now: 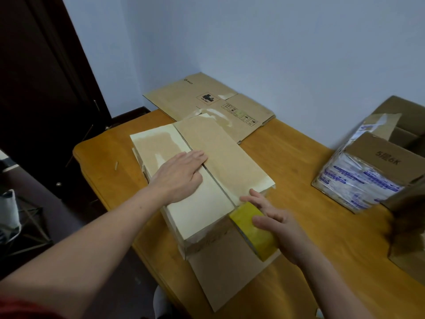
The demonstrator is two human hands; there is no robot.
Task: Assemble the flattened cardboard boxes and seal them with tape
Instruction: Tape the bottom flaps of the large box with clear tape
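Note:
A long cardboard box [230, 157] lies on the wooden table [322, 226] with its two top flaps folded shut, a seam running down the middle. My left hand [179, 176] presses flat on the left flap, fingers straight, tips at the seam. My right hand [273, 222] holds a yellow tape roll [250, 229] at the near end of the seam, against the box's edge. A loose flap [230, 268] of the box lies flat on the table toward me.
A flattened printed cardboard box [207, 102] lies at the table's far end by the wall. An open box wrapped in clear printed tape [368, 176] stands at the right. A dark door is at the left, and a small scrap [116, 166] lies on the table.

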